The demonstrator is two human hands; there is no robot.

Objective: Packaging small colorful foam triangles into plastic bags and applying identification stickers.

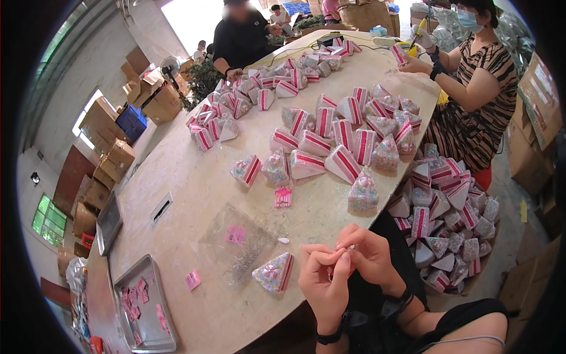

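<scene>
My left hand (323,282) and my right hand (370,258) meet over the table's near edge, fingertips pinched together. Between them a small reddish-pink piece barely shows; my fingers cover most of it, so its kind is hidden. Just left of my hands lies a toy cake slice (272,273) with speckled pastel icing and a red stripe. Beyond my fingers another speckled slice (362,194) stands upright. A transparent plastic bag (239,256) lies flat on the table, with a pink card (236,234) on it. Two more pink cards lie nearby, one of them (193,279) to the left.
Many cake slices (344,134) crowd the table's far half. A metal tray (147,307) with small pink pieces sits at the left. On my right, a big container holds heaped slices (451,218). A masked co-worker (471,76) holds a slice; another person (242,35) stands opposite.
</scene>
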